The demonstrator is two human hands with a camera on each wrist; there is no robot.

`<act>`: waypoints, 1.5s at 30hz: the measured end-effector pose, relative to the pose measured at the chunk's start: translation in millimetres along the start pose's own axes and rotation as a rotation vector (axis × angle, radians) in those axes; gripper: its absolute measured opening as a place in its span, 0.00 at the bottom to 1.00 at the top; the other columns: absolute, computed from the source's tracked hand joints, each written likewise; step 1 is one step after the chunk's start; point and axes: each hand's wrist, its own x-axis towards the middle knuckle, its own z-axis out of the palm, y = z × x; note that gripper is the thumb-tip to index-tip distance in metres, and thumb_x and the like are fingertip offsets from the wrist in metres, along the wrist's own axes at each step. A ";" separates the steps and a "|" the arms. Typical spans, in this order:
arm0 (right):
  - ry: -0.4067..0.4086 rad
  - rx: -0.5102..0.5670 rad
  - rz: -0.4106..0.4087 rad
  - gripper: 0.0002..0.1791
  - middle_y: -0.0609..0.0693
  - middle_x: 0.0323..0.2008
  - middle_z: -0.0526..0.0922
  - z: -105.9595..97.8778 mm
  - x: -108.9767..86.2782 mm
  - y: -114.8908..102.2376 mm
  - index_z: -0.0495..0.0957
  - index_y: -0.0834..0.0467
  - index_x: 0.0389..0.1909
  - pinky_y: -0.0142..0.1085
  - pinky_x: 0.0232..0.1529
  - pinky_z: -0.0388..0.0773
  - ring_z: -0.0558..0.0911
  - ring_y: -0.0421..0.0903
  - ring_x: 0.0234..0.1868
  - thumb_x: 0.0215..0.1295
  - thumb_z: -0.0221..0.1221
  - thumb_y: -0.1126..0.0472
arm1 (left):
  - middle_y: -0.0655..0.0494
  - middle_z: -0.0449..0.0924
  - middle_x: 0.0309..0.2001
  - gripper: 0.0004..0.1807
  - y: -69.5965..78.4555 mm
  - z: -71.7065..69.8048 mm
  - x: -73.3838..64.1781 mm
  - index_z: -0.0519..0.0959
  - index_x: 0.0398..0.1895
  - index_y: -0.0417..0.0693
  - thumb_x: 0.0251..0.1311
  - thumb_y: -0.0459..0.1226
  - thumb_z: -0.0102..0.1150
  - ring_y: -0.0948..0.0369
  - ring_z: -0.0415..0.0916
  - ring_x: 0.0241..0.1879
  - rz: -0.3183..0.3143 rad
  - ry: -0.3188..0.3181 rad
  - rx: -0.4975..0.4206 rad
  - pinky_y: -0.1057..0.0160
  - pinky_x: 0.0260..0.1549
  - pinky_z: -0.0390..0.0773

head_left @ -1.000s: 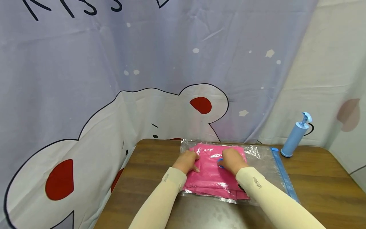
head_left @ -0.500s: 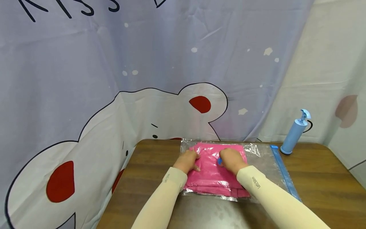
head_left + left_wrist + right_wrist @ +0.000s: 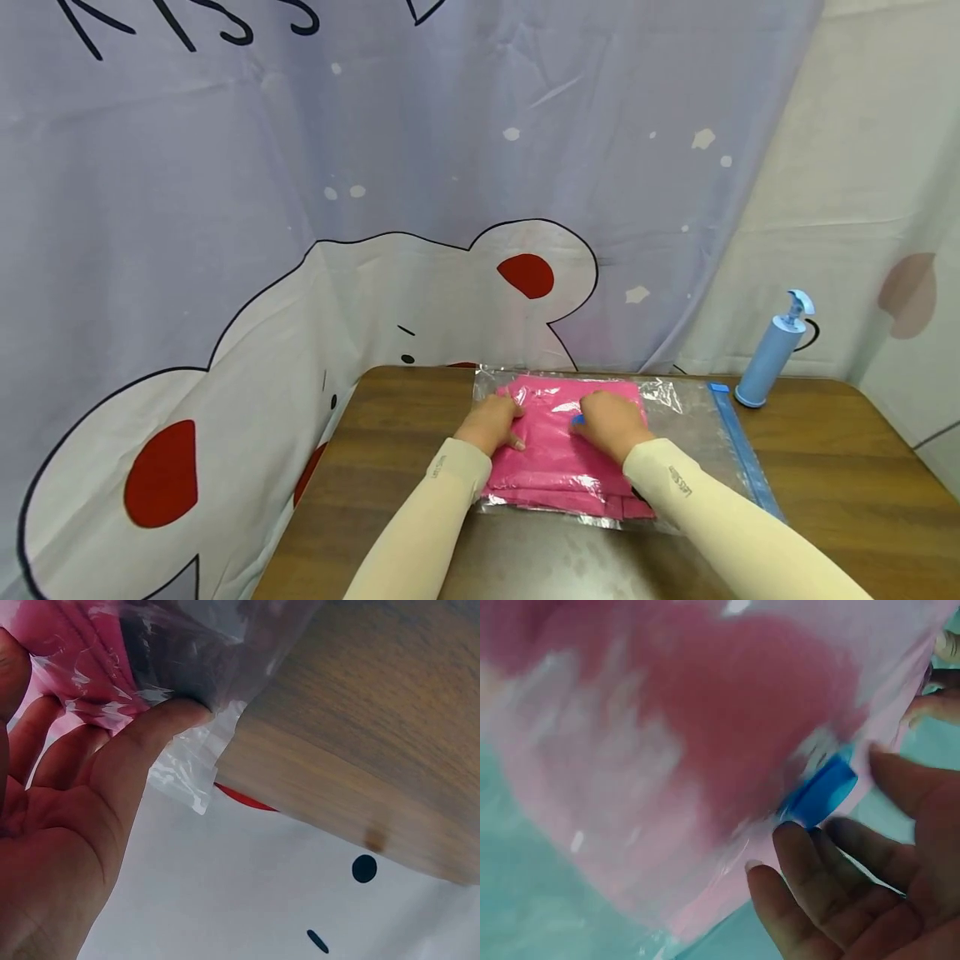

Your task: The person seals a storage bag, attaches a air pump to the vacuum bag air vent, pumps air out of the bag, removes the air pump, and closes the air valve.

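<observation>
A clear plastic storage bag (image 3: 682, 429) with folded pink fabric (image 3: 546, 437) inside lies flat on the table. My left hand (image 3: 491, 423) presses on the bag's left side, its thumb spread over the pink part. In the left wrist view an extended finger (image 3: 161, 724) touches the plastic near the bag's corner. My right hand (image 3: 611, 422) is over the right half of the fabric, its fingers bent round a small blue valve cap (image 3: 826, 791) on the bag. The right wrist view shows fingertips at the cap's lower side and a blurred thumb at its right.
A blue zip strip (image 3: 744, 450) runs down the bag's right edge. Behind it to the right stands a light blue hand pump (image 3: 771, 358). The wooden table (image 3: 390, 442) backs onto a printed curtain (image 3: 420, 150).
The right hand turns slightly at the blue valve cap, which shows at changing angles. The left hand stays in place on the bag.
</observation>
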 end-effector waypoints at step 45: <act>-0.049 -0.002 -0.283 0.14 0.50 0.29 0.90 -15.7 7.0 3.8 0.90 0.57 0.30 0.46 0.39 0.88 0.84 0.47 0.30 0.44 0.84 0.70 | 0.49 0.88 0.72 0.43 3.7 -3.1 -4.5 0.87 0.72 0.62 0.48 0.55 0.88 0.47 0.85 0.72 -0.022 -0.011 -0.046 0.46 0.75 0.83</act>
